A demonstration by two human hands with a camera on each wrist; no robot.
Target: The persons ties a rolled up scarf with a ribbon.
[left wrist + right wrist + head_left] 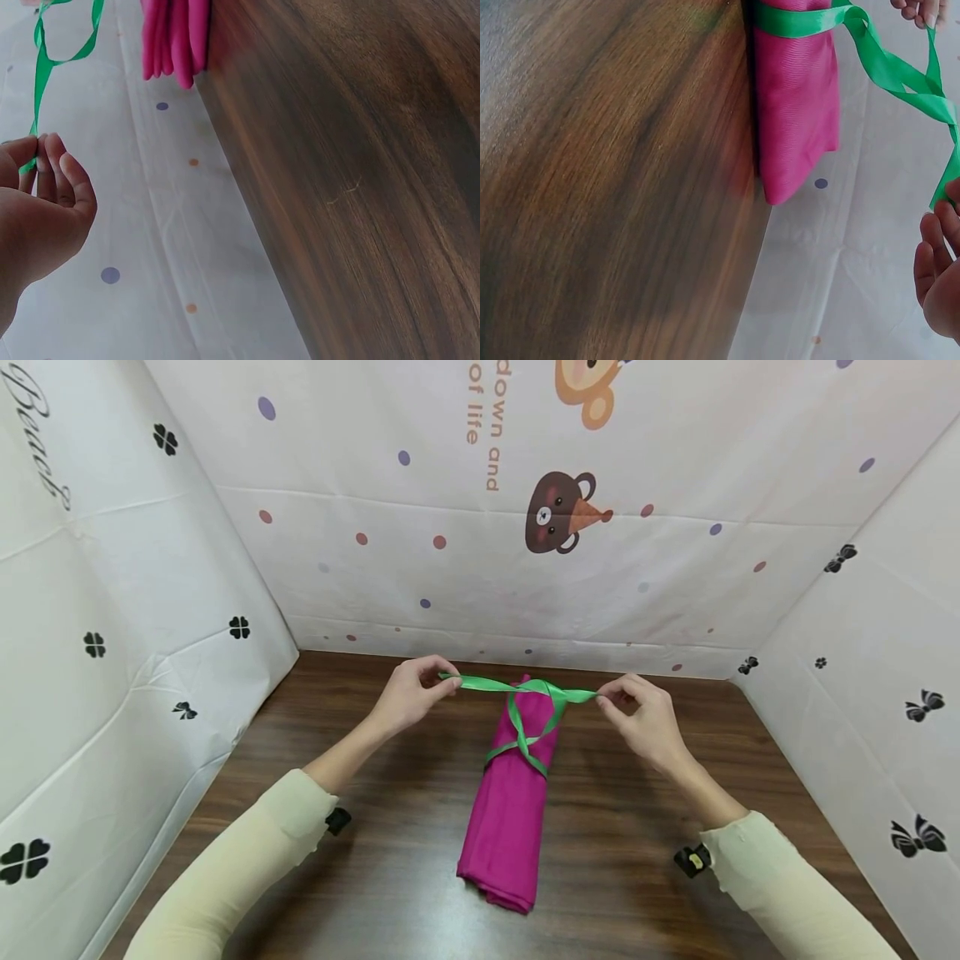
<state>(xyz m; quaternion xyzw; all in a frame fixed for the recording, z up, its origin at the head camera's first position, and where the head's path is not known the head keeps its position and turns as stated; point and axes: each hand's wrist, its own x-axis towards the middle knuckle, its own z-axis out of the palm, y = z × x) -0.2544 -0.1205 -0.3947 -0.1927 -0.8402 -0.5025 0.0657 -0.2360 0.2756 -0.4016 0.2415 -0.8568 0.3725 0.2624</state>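
Note:
A folded magenta cloth bundle lies lengthwise on the table, with a green ribbon wrapped round its upper part. The ribbon's two ends are drawn out to either side above the cloth, crossing in a loose loop over it. My left hand pinches the left end between thumb and fingers. On the other side, my right hand pinches the right end. From the left wrist view, the ribbon rises from the fingertips toward the loop. In the right wrist view, the band circles the cloth.
The dark wooden table extends around the bundle. White printed sheets stand as a back wall, a left wall and a right wall. Both forearms carry small black wrist devices near the sleeve cuffs.

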